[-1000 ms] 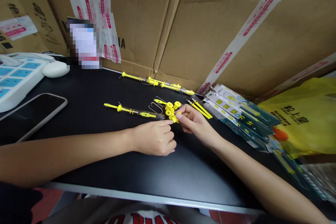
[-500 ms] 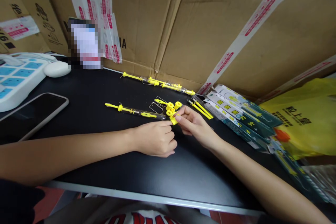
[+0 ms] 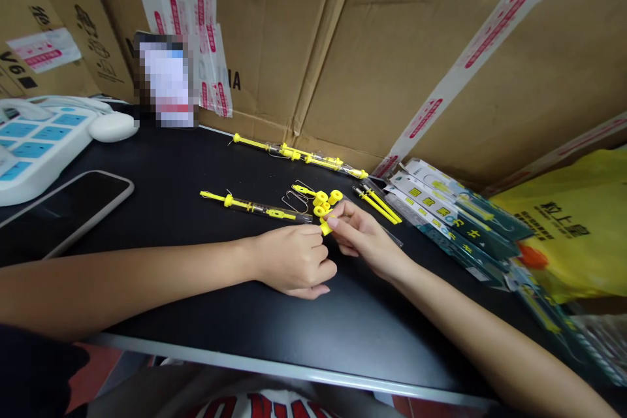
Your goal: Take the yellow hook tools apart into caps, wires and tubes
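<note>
My right hand [image 3: 365, 235] pinches a small yellow piece [image 3: 326, 228] between thumb and fingers. Against its left side is my left hand [image 3: 294, 261], fingers curled in; whatever it may hold is hidden. Several yellow ring-shaped parts [image 3: 321, 198] lie just beyond my fingertips, beside thin metal hooks [image 3: 295, 201]. A clear tube with yellow fittings [image 3: 252, 207] rests behind my left hand. Farther back, more such tubes [image 3: 304, 157] lie along the cardboard. Yellow rods with dark tips [image 3: 379, 204] are to the right of the rings.
Printed narrow boxes [image 3: 455, 215] and a yellow bag [image 3: 573, 228] are at the right. A phone [image 3: 68, 212], a white power strip [image 3: 44, 144] and a white rounded object [image 3: 113, 127] sit left on the black table [image 3: 372, 333]. Large cardboard boxes [image 3: 264, 32] stand behind.
The view has shifted slightly, so the scene sits a little farther right. My left index finger, stretched to the yellow piece before, is now curled in. My right hand still pinches the piece.
</note>
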Demonstrator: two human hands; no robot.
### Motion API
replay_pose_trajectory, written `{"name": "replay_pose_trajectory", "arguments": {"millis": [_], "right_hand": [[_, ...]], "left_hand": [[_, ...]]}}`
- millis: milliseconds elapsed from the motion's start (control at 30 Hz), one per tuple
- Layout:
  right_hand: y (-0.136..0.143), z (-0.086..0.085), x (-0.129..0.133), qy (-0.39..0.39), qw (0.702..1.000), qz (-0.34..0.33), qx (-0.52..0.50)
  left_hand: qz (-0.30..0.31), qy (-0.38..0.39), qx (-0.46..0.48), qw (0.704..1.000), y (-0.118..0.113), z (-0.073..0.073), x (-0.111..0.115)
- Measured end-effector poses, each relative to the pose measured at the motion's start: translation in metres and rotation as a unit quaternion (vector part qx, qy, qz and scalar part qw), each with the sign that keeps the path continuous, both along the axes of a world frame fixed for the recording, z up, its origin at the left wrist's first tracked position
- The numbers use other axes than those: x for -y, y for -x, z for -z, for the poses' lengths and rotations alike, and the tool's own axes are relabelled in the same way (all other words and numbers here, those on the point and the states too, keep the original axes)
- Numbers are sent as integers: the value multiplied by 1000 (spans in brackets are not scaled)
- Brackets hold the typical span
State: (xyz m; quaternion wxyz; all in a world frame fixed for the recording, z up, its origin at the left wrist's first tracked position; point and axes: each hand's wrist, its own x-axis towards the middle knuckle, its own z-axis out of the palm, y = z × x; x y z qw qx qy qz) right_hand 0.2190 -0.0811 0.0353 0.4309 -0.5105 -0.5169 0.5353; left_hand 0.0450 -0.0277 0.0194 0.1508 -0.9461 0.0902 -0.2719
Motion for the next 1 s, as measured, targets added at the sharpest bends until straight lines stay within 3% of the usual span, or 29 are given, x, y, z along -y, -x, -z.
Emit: {"name": "replay_pose_trajectory", "arguments": {"millis": [233, 367, 433, 533, 633, 1000], "right_hand": [[-2, -1, -1, -2, 1000, 20, -7], [-5, -3, 0, -2, 1000, 20, -18], [-6, -4, 0, -4, 1000, 20, -21], [-7, -5, 1, -8, 999, 16, -32], [-5, -5, 3, -11, 999, 15, -36], [0, -2, 5, -39, 999, 16, -3]], "left_hand": [[1, -16, 16, 1000, 1, -1, -1], [-53, 14, 36, 998, 4, -5, -4], [-97, 76, 46, 991, 6, -8, -6], [-183, 256, 57, 948, 7, -13, -7], [-212, 412, 48, 885, 6, -16, -7], [-151, 604, 51, 781, 0, -11, -7]]}}
